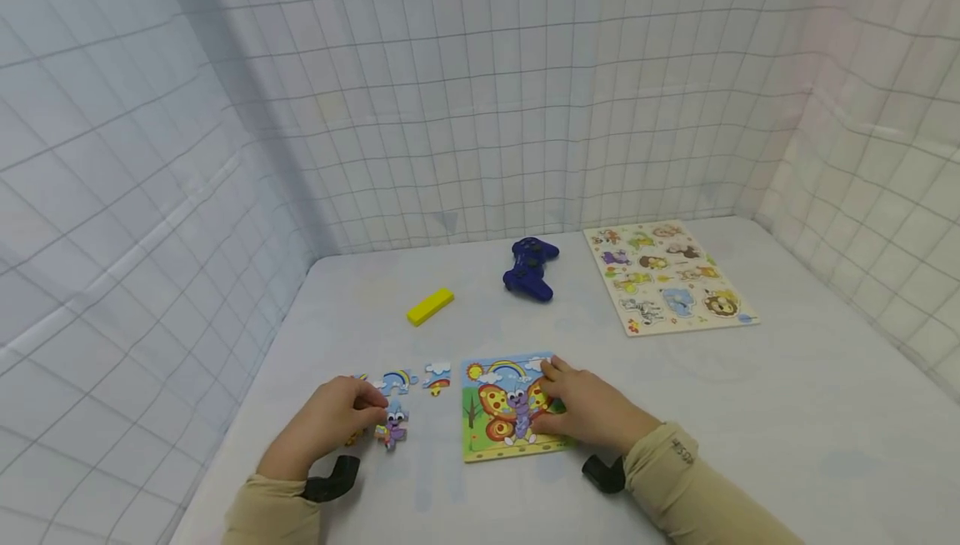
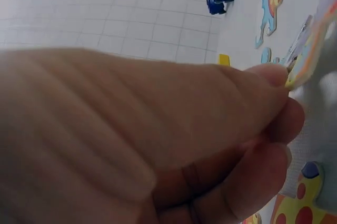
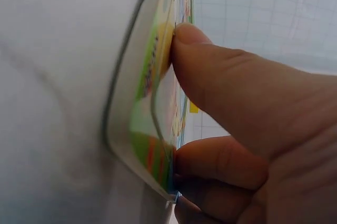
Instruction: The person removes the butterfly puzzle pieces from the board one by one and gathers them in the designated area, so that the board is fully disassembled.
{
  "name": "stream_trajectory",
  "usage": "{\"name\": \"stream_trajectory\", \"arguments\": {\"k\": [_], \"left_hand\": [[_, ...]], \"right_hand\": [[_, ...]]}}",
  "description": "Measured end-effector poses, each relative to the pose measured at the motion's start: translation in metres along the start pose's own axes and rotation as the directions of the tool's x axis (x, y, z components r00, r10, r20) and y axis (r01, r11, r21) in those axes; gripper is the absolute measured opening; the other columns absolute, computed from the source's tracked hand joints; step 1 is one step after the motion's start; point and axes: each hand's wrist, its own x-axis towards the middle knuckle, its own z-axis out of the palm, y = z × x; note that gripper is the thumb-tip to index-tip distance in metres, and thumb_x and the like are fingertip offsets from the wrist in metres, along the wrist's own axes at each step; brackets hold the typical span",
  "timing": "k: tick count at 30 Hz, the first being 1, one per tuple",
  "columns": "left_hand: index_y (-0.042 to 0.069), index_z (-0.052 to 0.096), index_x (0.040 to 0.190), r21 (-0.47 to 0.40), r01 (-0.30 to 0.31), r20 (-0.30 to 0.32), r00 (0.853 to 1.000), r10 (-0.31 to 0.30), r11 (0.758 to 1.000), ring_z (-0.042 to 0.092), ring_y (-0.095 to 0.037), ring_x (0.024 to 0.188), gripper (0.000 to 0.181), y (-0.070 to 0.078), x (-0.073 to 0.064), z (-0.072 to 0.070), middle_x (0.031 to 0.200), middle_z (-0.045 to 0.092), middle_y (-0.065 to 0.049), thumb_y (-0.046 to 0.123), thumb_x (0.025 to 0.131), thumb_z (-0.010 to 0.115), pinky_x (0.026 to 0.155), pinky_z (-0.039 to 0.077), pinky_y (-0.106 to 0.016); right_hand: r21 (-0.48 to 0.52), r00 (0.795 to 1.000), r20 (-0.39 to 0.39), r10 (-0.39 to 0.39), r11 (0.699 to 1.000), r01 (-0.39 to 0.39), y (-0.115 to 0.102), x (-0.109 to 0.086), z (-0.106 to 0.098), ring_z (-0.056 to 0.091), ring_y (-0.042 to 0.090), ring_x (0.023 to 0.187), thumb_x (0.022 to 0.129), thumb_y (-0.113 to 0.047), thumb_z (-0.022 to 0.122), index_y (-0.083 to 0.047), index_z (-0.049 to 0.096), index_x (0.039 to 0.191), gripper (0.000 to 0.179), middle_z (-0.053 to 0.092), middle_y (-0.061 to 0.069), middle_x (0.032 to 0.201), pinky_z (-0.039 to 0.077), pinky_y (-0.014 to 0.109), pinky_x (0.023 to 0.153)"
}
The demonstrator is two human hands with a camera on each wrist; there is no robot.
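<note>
My left hand (image 1: pixel 335 420) pinches a jigsaw puzzle piece (image 1: pixel 393 428) with a purple butterfly face, tilted up from the table in the left wrist view. Just beyond it lie a rainbow piece (image 1: pixel 394 382) and a cloud piece (image 1: pixel 437 376). A yellow piece with red dots (image 2: pixel 301 211) lies under the left hand. To the right is a square butterfly puzzle board (image 1: pixel 480 451), flat on the table. Across its right half rests my right hand (image 1: pixel 588 407), thumb and fingers spread apart and touching the picture. The palm side of that hand is hidden in the head view.
A yellow block (image 1: pixel 431 307) and a dark blue game controller (image 1: pixel 530 268) lie farther back on the white table. At the back right is an animal puzzle board (image 1: pixel 671 278). Grid-patterned white cloth walls (image 1: pixel 480 112) enclose the table at the back and sides.
</note>
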Motion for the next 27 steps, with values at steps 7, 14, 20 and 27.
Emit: {"name": "stream_trajectory", "arguments": {"k": [7,14,20,27], "left_hand": [[0.007,0.075,0.096,0.034,0.068,-0.010,0.998,-0.068,0.997,0.059,-0.011,0.072,0.011,0.004,0.003,0.004,0.088,0.069,0.001,0.013,0.088,0.080,0.061,0.051,-0.028],[0.010,0.073,0.093,0.056,0.072,-0.027,0.997,-0.071,0.996,0.057,-0.012,0.065,0.008,0.004,0.003,0.007,0.083,0.068,0.003,0.010,0.088,0.079,0.057,0.049,-0.028],[0.016,0.070,0.085,0.126,0.076,-0.053,0.996,-0.070,0.989,0.055,-0.012,0.063,0.015,0.004,0.003,0.009,0.079,0.067,0.006,0.007,0.085,0.081,0.057,0.046,-0.030],[0.018,0.069,0.083,0.207,0.043,-0.074,0.997,-0.028,0.977,0.055,-0.011,0.073,0.018,0.002,0.003,0.011,0.079,0.065,0.007,0.006,0.084,0.083,0.067,0.048,-0.033]], "right_hand": [[-0.007,1.000,0.000,-0.013,1.000,0.013,0.001,-0.002,-0.001,0.029,0.039,0.154,0.093,-0.052,0.072,-0.004,0.059,0.143,0.070,0.040,0.017,0.161,0.034,0.055,0.119],[-0.014,0.999,0.000,-0.036,0.999,0.036,0.000,-0.003,-0.001,0.028,0.039,0.154,0.094,-0.050,0.071,-0.002,0.057,0.145,0.071,0.039,0.019,0.161,0.033,0.054,0.119],[-0.026,0.999,0.011,-0.038,0.999,0.038,0.001,-0.002,-0.001,0.027,0.038,0.154,0.095,-0.051,0.070,-0.002,0.056,0.145,0.072,0.038,0.019,0.162,0.033,0.055,0.119],[-0.037,0.999,0.013,-0.047,0.998,0.048,0.002,-0.001,0.001,0.027,0.038,0.154,0.095,-0.052,0.070,-0.002,0.056,0.145,0.072,0.038,0.019,0.162,0.033,0.055,0.119]]}}
